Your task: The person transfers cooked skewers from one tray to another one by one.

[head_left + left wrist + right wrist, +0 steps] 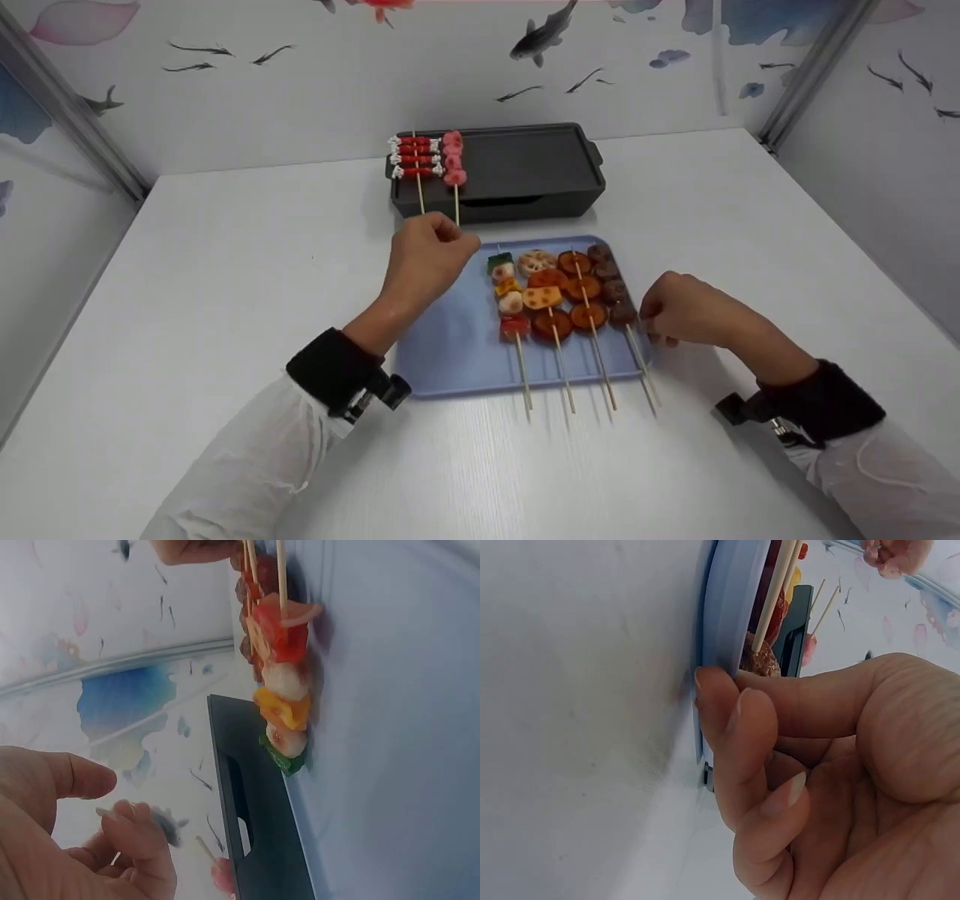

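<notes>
My right hand (690,311) pinches the right rim of a blue tray (450,337); in the right wrist view the thumb lies over the rim (731,607) and fingers are beneath. Several toy food skewers lie across the tray's right half: a mixed skewer (511,302), one with a lotus slice (537,262), one of round brown slices (590,315) and one of brown balls (615,291). Over the tray's back left corner hovers my left hand (431,251), below the grill's skewer sticks. Its thumb and loosely curled fingers (135,840) stand apart, holding nothing.
A black grill box (525,161) stands behind the tray near the back wall. On its left end lie a red-and-white skewer (417,160) and a pink-ball skewer (454,161), sticks pointing forward. The white table (247,255) meets printed panels at the back and sides.
</notes>
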Tool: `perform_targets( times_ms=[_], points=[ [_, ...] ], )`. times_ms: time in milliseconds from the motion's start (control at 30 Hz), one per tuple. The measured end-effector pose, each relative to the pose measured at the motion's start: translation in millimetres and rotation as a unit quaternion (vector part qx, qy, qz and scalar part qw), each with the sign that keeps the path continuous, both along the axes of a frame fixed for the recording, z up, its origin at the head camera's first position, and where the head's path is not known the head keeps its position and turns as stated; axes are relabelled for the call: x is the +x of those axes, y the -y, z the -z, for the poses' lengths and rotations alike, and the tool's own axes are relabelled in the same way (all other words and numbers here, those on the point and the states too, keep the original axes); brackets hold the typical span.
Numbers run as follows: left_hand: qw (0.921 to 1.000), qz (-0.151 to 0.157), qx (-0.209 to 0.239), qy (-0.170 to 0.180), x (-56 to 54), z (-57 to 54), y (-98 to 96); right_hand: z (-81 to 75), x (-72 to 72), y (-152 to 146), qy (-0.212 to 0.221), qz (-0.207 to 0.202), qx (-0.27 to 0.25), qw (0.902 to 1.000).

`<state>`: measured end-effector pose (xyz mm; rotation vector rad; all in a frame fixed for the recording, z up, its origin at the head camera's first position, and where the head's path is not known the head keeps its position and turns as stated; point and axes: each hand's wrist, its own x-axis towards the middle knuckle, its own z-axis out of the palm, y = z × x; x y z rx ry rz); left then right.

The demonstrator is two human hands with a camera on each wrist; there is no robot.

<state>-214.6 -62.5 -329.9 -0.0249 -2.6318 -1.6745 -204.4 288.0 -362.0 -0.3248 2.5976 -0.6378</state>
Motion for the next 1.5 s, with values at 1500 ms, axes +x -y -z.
perform_targets(
  times_ms=[1500],
  points=[
    [0.9034,-0.052,0.328,0.272,-96.1,-3.3,-18.5,0.3,0.4,1,0.011,0.017,0.011,0.9997]
  ],
)
